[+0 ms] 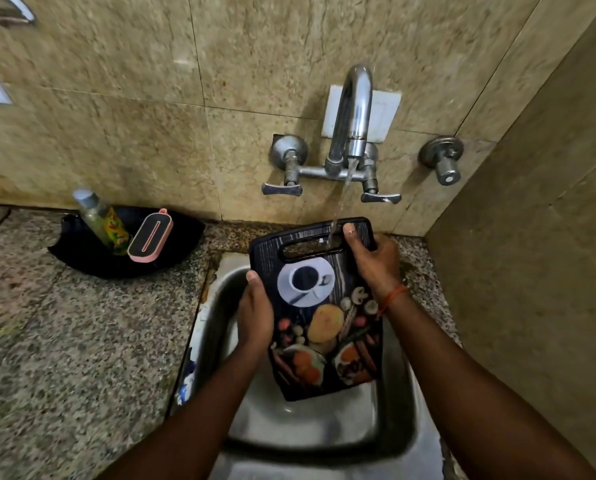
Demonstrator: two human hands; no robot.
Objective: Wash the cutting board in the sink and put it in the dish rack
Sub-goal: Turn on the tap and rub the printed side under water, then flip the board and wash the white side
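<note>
1. The cutting board (319, 306) is held between both hands over the sink (310, 431), tilted with its printed face up and its handle slot at the far end, away from the person.
2. The left hand (255, 317) clasps the board's left long edge about midway, the thumb lying on the printed face and the other fingers hidden beneath (so their hold cannot be told).
3. The right hand (374, 263) grips the far right corner beside the handle slot, thumb on top near the slot and fingers curled around the edge; an orange thread (391, 299) circles that wrist.
4. Above the right hand, the faucet (353, 109) on the tiled wall sends a stream of water (341, 202) down onto the handle end, landing just left of the right thumb.
5. Two tap handles (282, 188) sit under the spout, and a separate valve (443, 161) is on the wall to the right of the right hand.
6. Well to the left of the left hand, on the speckled counter (75, 341), a black tray (82, 251) holds a tilted bottle (99, 216) and a pink-edged scrubber (150, 235), the two close together.
</note>
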